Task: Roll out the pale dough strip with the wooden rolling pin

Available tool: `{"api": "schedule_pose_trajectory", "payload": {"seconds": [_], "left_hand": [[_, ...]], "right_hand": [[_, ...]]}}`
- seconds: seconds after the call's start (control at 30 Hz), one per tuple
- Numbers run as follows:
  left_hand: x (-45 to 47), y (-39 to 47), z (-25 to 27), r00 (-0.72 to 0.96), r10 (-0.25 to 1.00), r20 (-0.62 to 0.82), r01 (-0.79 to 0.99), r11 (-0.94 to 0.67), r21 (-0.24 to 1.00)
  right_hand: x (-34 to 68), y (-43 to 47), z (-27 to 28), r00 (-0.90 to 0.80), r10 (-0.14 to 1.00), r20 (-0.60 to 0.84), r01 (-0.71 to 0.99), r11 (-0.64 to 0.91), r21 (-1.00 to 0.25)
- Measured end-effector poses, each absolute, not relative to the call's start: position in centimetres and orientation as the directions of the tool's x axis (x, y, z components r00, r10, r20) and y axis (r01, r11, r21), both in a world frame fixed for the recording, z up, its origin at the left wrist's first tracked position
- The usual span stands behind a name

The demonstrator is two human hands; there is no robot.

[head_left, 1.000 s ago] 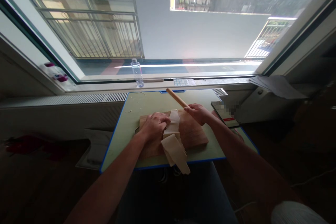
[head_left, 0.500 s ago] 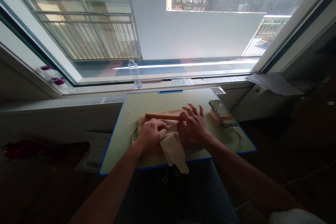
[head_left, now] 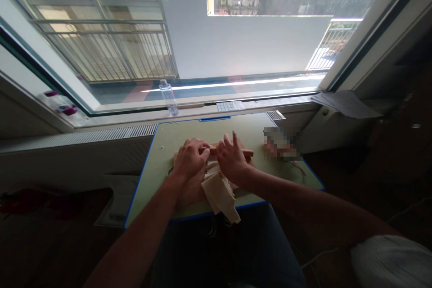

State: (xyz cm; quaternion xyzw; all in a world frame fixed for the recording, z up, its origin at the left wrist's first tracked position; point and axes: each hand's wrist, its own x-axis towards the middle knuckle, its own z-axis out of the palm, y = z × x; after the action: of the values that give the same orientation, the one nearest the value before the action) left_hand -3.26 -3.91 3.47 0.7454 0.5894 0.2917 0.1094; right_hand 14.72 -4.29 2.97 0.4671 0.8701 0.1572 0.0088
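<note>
A wooden rolling pin [head_left: 249,153] lies crosswise over a pale sheet of dough [head_left: 219,191] on a wooden board [head_left: 192,189]. My left hand [head_left: 191,156] is closed over the pin's left part, its thumb pointing inward. Toward the other end, my right hand [head_left: 232,158] presses on the pin, with a finger or two raised and the right tip sticking out past it. Nearest me, the dough falls in loose folds over the board's front and hangs past the table edge. Both hands hide part of the dough and the pin.
The board rests on a green folding table [head_left: 145,189] with a blue rim. A blurred-out item [head_left: 281,144] sits at its right. Behind, the windowsill holds a clear bottle [head_left: 169,99], a purple-capped bottle [head_left: 62,105] and papers [head_left: 346,104]. A radiator grille [head_left: 111,136] runs beneath.
My left hand has moved from the dough up onto the rolling pin. The pin has shifted right, its right end now showing beyond my right hand. The view has shifted slightly.
</note>
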Motion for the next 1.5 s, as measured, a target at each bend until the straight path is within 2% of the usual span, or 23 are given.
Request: {"api": "schedule_pose_trajectory", "payload": {"seconds": [0.37, 0.57, 0.7, 0.9, 1.07, 1.17, 1.23, 1.4, 1.5], "left_hand": [[-3.8, -1.4, 2.5, 0.122, 0.977, 0.177, 0.886, -0.187, 0.425], [-2.9, -1.2, 3.0, 0.137, 0.984, 0.116, 0.889, -0.173, 0.423], [-3.0, -1.0, 2.7, 0.135, 0.984, 0.114, 0.909, -0.169, 0.382], [-3.7, -1.5, 2.3, 0.154, 0.978, 0.138, 0.904, -0.196, 0.379], [-3.5, -1.9, 2.2, 0.149, 0.978, 0.143, 0.905, -0.194, 0.379], [-2.9, -1.7, 2.5, 0.131, 0.975, 0.181, 0.896, -0.194, 0.399], [-2.0, -1.4, 3.3, 0.13, 0.962, 0.241, 0.86, -0.23, 0.456], [1.0, -1.4, 7.5, 0.204, 0.86, 0.468, 0.652, -0.476, 0.59], [1.6, -1.9, 10.0, 0.207, 0.832, 0.515, 0.562, -0.532, 0.634]], "right_hand": [[15.7, -4.1, 3.7, -0.603, 0.777, 0.182, 0.796, 0.568, 0.211], [16.9, -1.9, 2.3, -0.655, 0.72, 0.231, 0.754, 0.645, 0.125], [17.9, -0.8, 1.0, -0.611, 0.753, 0.245, 0.785, 0.615, 0.069], [18.3, -0.6, 0.6, -0.567, 0.743, 0.355, 0.794, 0.608, -0.006], [17.5, 0.5, 1.1, -0.46, 0.814, 0.354, 0.851, 0.518, -0.086], [16.7, 0.5, 1.1, -0.457, 0.825, 0.332, 0.869, 0.494, -0.033], [16.1, 0.2, 1.3, -0.498, 0.805, 0.323, 0.856, 0.516, 0.033], [14.7, -0.8, 3.3, -0.574, 0.787, 0.226, 0.818, 0.566, 0.104], [14.4, -1.3, 5.2, -0.639, 0.739, 0.214, 0.769, 0.626, 0.13]]}}
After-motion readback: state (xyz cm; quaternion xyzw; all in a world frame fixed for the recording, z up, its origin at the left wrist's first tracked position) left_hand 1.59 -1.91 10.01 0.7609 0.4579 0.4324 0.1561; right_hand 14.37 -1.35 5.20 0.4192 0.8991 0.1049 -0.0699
